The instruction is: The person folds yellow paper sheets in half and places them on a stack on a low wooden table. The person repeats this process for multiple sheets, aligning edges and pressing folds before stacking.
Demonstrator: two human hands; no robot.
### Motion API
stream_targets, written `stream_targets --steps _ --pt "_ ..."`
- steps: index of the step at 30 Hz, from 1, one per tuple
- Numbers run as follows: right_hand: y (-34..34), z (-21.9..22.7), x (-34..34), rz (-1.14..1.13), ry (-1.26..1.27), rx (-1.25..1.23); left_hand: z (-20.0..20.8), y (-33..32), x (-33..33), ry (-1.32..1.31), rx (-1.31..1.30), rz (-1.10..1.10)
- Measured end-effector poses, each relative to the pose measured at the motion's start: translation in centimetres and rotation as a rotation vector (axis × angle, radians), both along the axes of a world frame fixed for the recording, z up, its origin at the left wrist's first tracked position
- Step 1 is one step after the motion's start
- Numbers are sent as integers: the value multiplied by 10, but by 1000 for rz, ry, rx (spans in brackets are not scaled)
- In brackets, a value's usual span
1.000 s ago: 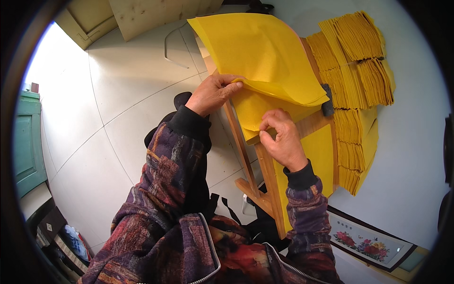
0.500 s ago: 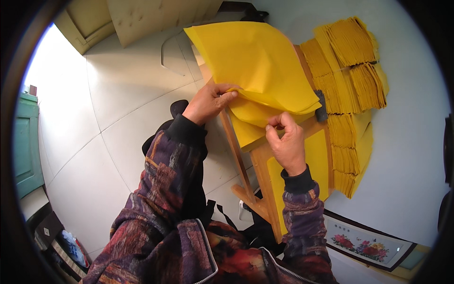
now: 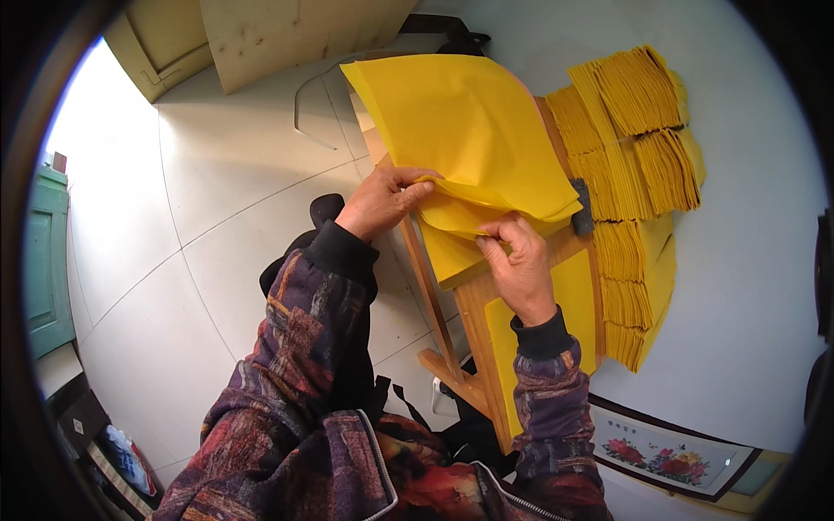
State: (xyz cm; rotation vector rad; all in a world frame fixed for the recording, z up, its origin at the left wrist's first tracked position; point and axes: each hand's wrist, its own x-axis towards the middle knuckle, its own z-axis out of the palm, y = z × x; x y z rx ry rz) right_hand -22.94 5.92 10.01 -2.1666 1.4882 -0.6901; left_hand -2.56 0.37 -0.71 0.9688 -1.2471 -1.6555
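Observation:
A stack of large yellow paper sheets (image 3: 460, 113) lies on a narrow wooden table (image 3: 478, 304). My left hand (image 3: 384, 198) pinches the lifted near edge of the upper sheets between thumb and fingers. That edge bulges up, leaving a gap above the lower sheets. At the right end of the gap, my right hand (image 3: 521, 265) is closed, thumb and forefinger pinching the edge of a yellow sheet. A dark grey block (image 3: 582, 207) stands against the right corner of the stack.
Folded yellow paper bundles (image 3: 638, 95) are piled along the table's right side, by the wall. Another yellow sheet (image 3: 556, 295) lies nearer me on the table. A framed flower picture (image 3: 669, 451) is at lower right, a green cabinet (image 3: 48, 260) at far left.
My right hand has moved slightly left to the sheet edge, its thumb and forefinger now at the paper. My left hand keeps its pinch. The whole view has shifted slightly.

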Motion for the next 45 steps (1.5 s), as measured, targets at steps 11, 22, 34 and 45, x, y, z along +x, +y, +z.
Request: stream_targets --steps 11,22,34,45 --pt "-4 6 4 -36 3 31 4 1 2 -45 -16 -9" --pt "-8 9 8 -47 3 -29 12 2 4 -72 -14 -14" --pt "-15 9 16 -67 29 -272 6 -1 2 -59 -64 -19" --pt "-5 7 6 -105 -79 -194 9 3 -3 69 26 52"
